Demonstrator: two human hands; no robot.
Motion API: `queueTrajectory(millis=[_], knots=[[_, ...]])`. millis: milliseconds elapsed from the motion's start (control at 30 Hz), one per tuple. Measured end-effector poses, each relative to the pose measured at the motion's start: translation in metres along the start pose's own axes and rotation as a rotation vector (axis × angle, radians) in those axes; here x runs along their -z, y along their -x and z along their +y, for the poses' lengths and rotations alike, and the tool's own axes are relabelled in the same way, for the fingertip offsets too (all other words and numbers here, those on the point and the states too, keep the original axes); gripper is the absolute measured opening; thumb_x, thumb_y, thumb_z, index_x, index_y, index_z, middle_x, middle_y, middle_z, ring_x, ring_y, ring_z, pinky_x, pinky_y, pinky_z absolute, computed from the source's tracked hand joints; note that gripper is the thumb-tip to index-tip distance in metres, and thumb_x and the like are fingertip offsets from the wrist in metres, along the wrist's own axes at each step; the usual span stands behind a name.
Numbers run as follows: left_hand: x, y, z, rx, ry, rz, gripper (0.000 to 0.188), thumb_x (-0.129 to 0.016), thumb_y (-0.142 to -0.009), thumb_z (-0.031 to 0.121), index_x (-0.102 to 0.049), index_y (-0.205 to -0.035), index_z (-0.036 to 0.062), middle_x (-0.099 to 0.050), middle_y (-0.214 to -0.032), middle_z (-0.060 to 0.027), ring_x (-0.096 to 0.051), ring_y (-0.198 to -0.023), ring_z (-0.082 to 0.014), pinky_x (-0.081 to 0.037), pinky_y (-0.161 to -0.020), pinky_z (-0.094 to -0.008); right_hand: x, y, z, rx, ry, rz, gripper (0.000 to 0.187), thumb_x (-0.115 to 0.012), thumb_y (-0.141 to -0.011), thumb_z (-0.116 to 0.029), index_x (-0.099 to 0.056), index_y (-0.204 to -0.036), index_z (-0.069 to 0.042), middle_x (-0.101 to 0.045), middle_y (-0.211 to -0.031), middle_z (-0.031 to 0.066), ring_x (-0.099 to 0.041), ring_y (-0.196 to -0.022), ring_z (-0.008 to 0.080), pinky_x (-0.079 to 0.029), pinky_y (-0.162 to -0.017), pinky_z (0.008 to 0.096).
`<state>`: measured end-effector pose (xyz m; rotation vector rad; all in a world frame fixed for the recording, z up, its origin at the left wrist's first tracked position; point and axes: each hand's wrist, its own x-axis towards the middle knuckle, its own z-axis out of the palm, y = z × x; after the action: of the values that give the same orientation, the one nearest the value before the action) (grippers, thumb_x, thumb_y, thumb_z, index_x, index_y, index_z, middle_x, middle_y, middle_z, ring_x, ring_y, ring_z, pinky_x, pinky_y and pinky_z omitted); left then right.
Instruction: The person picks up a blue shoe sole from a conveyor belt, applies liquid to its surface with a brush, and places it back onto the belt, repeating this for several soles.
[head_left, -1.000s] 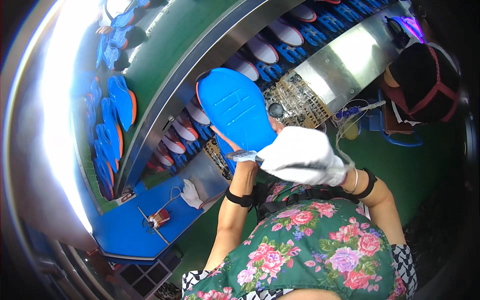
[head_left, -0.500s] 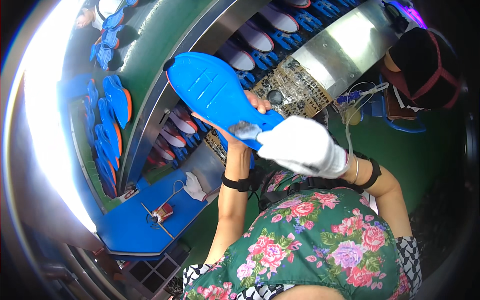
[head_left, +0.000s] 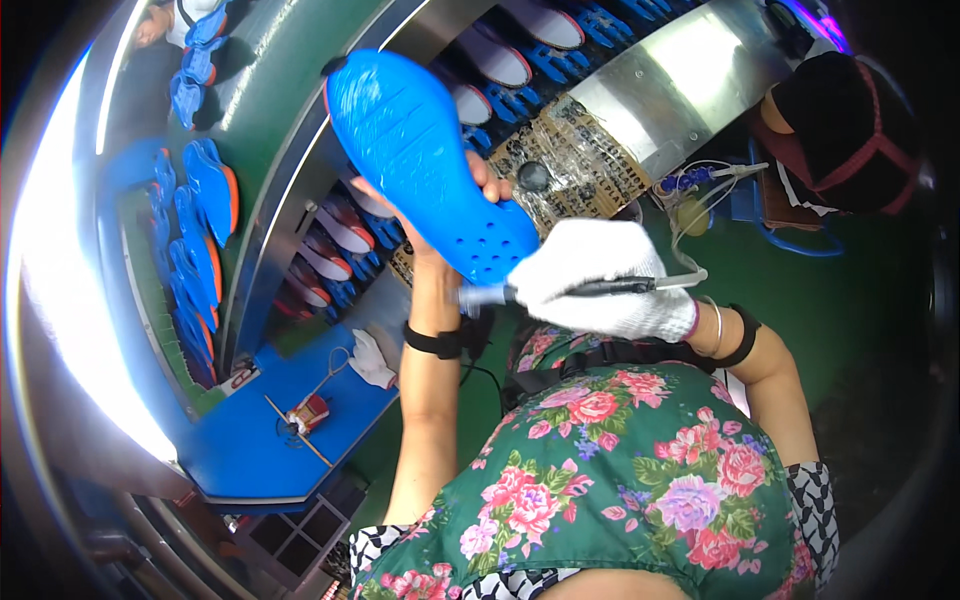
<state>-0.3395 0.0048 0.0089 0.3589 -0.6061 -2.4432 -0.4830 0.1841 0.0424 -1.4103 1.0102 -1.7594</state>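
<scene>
A blue shoe sole (head_left: pixel 405 140) with an orange edge is held up at an angle, its wet, glossy inner face with a cluster of small holes toward me. My bare left hand (head_left: pixel 480 185) grips it from beneath; the fingertips curl over its right side and most of the palm is hidden. My right hand (head_left: pixel 595 275), in a white knit glove, is closed round a dark-handled brush (head_left: pixel 485 295) with a thin hose running from its rear end. The blurred bristles are just below the heel end of the sole; whether they touch it cannot be told.
On the left, a green conveyor belt (head_left: pixel 265 80) carries several blue soles (head_left: pixel 212 195). Shoe uppers (head_left: pixel 500 62) fill racks under a metal rail. Patterned cardboard (head_left: pixel 585 150) bears a round black object. A blue table (head_left: pixel 270 440) holds a glove; a co-worker (head_left: pixel 850 130) sits at right.
My left hand has moved the sole up and left and turned it, baring its holes. The brush has come off the heel area to below its end.
</scene>
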Motion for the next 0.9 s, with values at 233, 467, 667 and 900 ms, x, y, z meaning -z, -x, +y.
queueTrajectory(millis=[233,467,667,900], knots=[[-0.004,-0.015,0.011,0.289,-0.157,0.007,0.126,-0.024,-0.070,0.104,-0.051,-0.136,-0.0009,-0.062,-0.092,-0.0214,-0.062,-0.073,-0.0349,-0.050,-0.076,-0.0507,-0.001,0.012,0.002,0.238,0.432,-0.177,0.027,-0.080,-0.078,-0.001,-0.078,-0.104,-0.007,-0.077,-0.100,0.0110,-0.071,-0.083,0.0270,-0.057,-0.074,0.0370],[0.013,-0.022,0.023,0.579,-0.033,-0.164,0.114,-0.032,-0.082,0.091,-0.036,-0.156,0.0048,-0.055,-0.143,-0.0271,-0.066,-0.118,-0.0387,-0.058,-0.099,-0.0516,0.005,0.003,0.008,0.298,0.456,-0.308,0.040,-0.078,-0.076,-0.003,-0.075,-0.116,-0.010,-0.076,-0.112,0.0099,-0.072,-0.085,0.0270,-0.058,-0.075,0.0373],[-0.003,-0.022,0.024,0.506,-0.553,0.082,0.114,-0.029,-0.083,0.091,-0.034,-0.157,0.0050,-0.054,-0.140,-0.0250,-0.060,-0.119,-0.0376,-0.055,-0.094,-0.0514,0.014,-0.015,0.008,0.165,0.168,-0.327,0.022,-0.081,-0.080,-0.008,-0.076,-0.102,-0.009,-0.075,-0.101,0.0068,-0.070,-0.085,0.0252,-0.056,-0.076,0.0388],[-0.017,-0.066,0.046,0.287,-0.090,-0.234,0.094,-0.034,-0.096,0.079,-0.047,-0.146,0.0016,-0.065,-0.122,-0.0258,-0.068,-0.099,-0.0418,-0.058,-0.085,-0.0540,0.039,-0.031,-0.010,-0.520,-0.284,0.082,0.017,-0.070,-0.084,0.003,-0.077,-0.099,0.001,-0.076,-0.103,0.0140,-0.071,-0.087,0.0202,-0.057,-0.076,0.0311]])
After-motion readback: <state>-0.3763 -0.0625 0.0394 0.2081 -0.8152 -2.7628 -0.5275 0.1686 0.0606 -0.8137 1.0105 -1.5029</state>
